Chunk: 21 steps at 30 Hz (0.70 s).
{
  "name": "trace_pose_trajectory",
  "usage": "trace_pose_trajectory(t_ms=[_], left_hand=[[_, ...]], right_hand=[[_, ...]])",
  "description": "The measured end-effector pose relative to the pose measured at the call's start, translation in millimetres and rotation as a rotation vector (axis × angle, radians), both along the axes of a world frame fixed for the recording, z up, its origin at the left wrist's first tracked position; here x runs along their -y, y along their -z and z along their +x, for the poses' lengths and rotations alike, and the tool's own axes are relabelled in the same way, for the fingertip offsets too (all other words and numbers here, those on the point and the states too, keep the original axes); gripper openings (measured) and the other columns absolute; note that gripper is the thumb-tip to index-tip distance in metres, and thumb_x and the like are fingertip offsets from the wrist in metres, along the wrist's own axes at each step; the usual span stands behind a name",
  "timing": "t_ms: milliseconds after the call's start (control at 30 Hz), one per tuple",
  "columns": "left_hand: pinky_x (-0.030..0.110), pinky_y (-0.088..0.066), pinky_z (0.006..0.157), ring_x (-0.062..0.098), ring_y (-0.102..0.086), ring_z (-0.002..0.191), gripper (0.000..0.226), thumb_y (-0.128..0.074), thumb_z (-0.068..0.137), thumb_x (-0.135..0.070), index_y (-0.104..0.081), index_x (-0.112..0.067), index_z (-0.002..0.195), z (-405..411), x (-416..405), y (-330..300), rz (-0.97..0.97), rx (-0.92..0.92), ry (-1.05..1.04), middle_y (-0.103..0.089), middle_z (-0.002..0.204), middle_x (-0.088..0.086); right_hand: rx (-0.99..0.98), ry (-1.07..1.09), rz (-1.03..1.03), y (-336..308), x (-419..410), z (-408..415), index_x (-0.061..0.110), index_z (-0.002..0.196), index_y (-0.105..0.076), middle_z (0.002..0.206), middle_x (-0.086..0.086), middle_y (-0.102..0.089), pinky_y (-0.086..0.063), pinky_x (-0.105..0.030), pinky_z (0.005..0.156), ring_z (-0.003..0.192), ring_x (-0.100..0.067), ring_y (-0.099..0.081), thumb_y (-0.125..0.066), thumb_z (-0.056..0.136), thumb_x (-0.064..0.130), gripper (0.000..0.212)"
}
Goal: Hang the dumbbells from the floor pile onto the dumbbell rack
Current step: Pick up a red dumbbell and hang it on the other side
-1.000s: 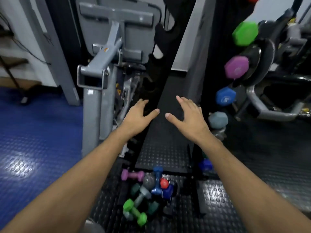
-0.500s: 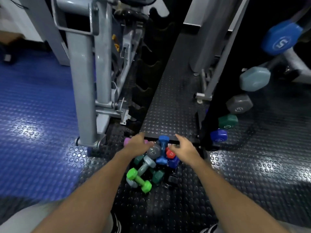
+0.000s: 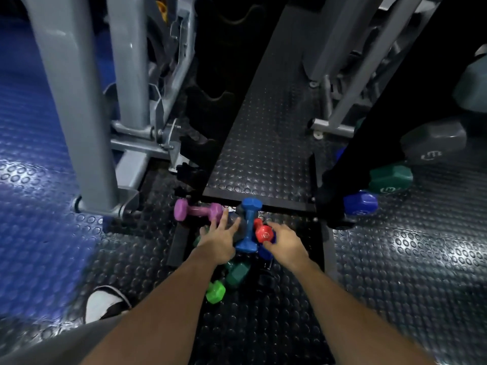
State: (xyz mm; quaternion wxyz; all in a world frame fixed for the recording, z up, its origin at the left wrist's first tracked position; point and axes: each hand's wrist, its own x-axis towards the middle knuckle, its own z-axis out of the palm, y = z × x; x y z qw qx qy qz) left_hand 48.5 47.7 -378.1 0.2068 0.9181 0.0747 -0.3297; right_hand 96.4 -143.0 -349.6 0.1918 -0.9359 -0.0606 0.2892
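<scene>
Both hands reach into the floor pile: left hand (image 3: pixel 218 242) spread over a grey dumbbell (image 3: pixel 233 225), right hand (image 3: pixel 286 242) curling beside the red dumbbell (image 3: pixel 262 231). Small, stiff, probably light; best gripped mid-handle.
</scene>
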Motion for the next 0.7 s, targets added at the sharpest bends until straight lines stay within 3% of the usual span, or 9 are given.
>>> trace_pose_trajectory(t_ms=[233, 400, 533, 633, 700], left_hand=[[0.061, -0.011, 0.124, 0.034, -0.003, 0.158, 0.095, -0.058, 0.095, -0.015, 0.006, -0.028, 0.163, 11.4, 10.6, 16.2, 0.027, -0.032, -0.009, 0.025, 0.168, 0.010], [0.059, -0.012, 0.125, 0.039, -0.005, 0.156, 0.091, -0.055, 0.094, -0.009, 0.003, -0.021, 0.164, 15.6, 15.7, 14.8, 0.011, -0.039, -0.034, 0.022, 0.168, 0.016], [0.059, -0.014, 0.125, 0.040, -0.006, 0.156, 0.088, -0.052, 0.095, -0.008, 0.001, -0.021, 0.164, 16.9, 15.5, 11.3, 0.014, -0.045, -0.034, 0.020, 0.168, 0.016], [0.060, -0.013, 0.125, 0.041, -0.005, 0.156, 0.088, -0.052, 0.095, -0.007, 0.002, -0.020, 0.164, 17.9, 14.8, 10.5, 0.003, -0.045, -0.042, 0.021, 0.168, 0.017], [0.059, -0.013, 0.125, 0.042, -0.005, 0.156, 0.089, -0.053, 0.095, -0.007, 0.002, -0.020, 0.164, 17.7, 16.9, 8.8, 0.000, -0.050, -0.049, 0.021, 0.168, 0.017]], right_hand=[[0.023, -0.158, -0.108, 25.3, -17.9, 13.6, 0.035, 0.154, -0.040, 0.144, -0.009, -0.051, -0.043, -0.044, 0.112, 0.128, -0.034, -0.051, -0.074, 0.089, 0.026, 0.074], [0.101, -0.245, -0.243, 30.4, -22.2, 18.9, 0.034, 0.140, -0.052, 0.135, -0.005, -0.058, -0.046, -0.045, 0.104, 0.124, -0.031, -0.050, -0.065, 0.093, 0.020, 0.051], [0.071, -0.206, -0.224, 30.1, -25.5, 25.9, 0.029, 0.129, -0.058, 0.124, -0.006, -0.060, -0.048, -0.042, 0.104, 0.118, -0.029, -0.057, -0.072, 0.090, 0.015, 0.044], [0.055, -0.090, -0.169, 27.9, -24.4, 26.9, 0.024, 0.120, -0.058, 0.109, -0.001, -0.063, -0.048, -0.034, 0.092, 0.102, -0.023, -0.061, -0.078, 0.086, 0.021, 0.039], [0.062, -0.048, -0.134, 25.7, -23.2, 22.4, 0.022, 0.118, -0.056, 0.111, -0.001, -0.065, -0.047, -0.034, 0.089, 0.100, -0.023, -0.063, -0.079, 0.086, 0.028, 0.040]])
